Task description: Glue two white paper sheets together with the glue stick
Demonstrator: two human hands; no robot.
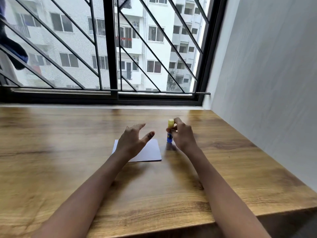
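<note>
A small glue stick with a blue body and a yellow cap stands upright just above the wooden table. My right hand grips it around the middle, fingers wrapped from the right. White paper lies flat on the table just left of the glue stick; I cannot tell whether it is one sheet or two stacked. My left hand hovers over the paper's left half with fingers spread and holds nothing. It covers part of the paper.
The wooden table runs back to a window sill with a black barred window. A grey wall bounds the table on the right. The table's front edge is near me.
</note>
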